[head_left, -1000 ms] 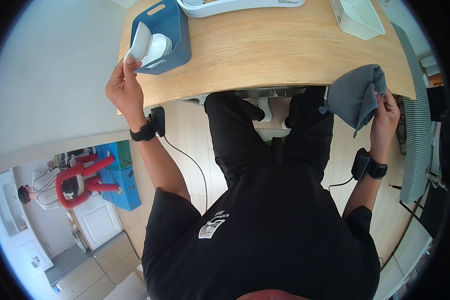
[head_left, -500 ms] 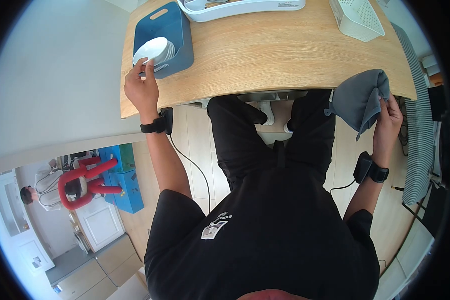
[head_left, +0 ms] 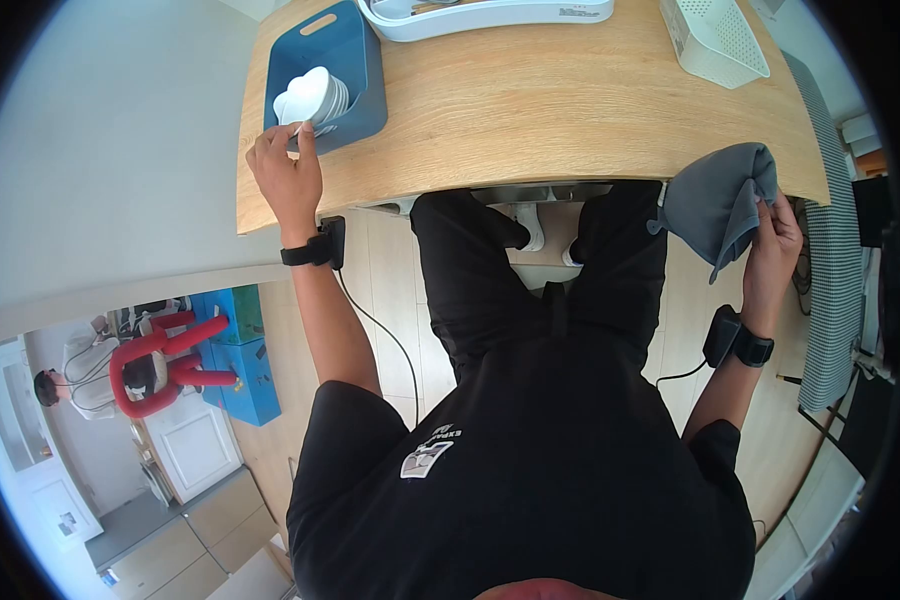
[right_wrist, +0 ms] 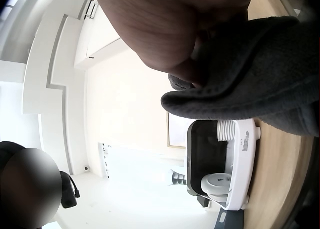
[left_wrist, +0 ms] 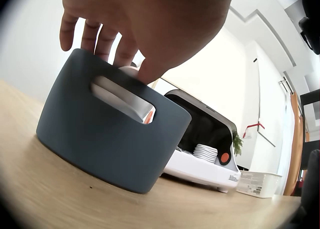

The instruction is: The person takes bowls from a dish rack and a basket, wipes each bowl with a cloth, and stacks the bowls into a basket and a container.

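Observation:
My left hand (head_left: 288, 180) reaches over the near rim of a blue-grey basket (head_left: 365, 90). Its thumb and fingertips pinch the rim of a white bowl (head_left: 286, 108) beside several nested white bowls (head_left: 315, 95). In the left wrist view, the fingers hang behind the rim of the basket (left_wrist: 115, 139), which hides most of the bowls. On the other side, my right hand (head_left: 773, 245) grips a bunched dark grey cloth (head_left: 715, 195) by its edge, beside the table's front edge. The cloth (right_wrist: 250, 74) fills much of the right wrist view.
Along the table's far side stands a white dish rack (head_left: 490, 22), with stacked white dishes (left_wrist: 205, 153) inside. A cream perforated basket (head_left: 715, 45) sits at the far right of the wooden table (head_left: 530, 110). Another person (head_left: 85, 365) is in the background at left.
My left hand has lowered a tilted white bowl into the basket, moving rightward, then shifted slightly at the bowls. My right hand still holds the cloth, slightly lower in view.

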A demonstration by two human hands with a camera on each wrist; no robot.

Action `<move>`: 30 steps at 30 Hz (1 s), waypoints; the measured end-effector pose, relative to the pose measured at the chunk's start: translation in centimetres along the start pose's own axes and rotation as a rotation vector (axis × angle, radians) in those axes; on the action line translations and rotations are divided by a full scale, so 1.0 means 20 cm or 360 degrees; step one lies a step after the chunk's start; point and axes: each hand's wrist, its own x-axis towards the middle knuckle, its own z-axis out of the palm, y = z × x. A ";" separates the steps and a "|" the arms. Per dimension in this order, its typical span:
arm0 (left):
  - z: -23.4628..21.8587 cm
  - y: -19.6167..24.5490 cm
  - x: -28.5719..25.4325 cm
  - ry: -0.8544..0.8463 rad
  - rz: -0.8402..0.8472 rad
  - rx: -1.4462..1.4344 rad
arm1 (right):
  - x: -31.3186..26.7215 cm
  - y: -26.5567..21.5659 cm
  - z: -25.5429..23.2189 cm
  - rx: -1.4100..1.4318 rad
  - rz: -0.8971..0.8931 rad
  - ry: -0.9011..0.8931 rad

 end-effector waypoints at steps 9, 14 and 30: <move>0.03 -0.02 0.00 -0.0105 -0.0089 0.0162 | 0.09 -0.09 -0.09 -0.0217 -0.0130 0.0148; 0.06 -0.02 0.00 -0.0083 -0.0149 0.0105 | 0.19 -0.18 -0.17 -0.0281 -0.0248 0.0231; 0.06 0.03 0.03 -0.0344 -0.0216 0.0180 | 0.63 -0.35 -0.31 -0.1236 -0.1332 0.0862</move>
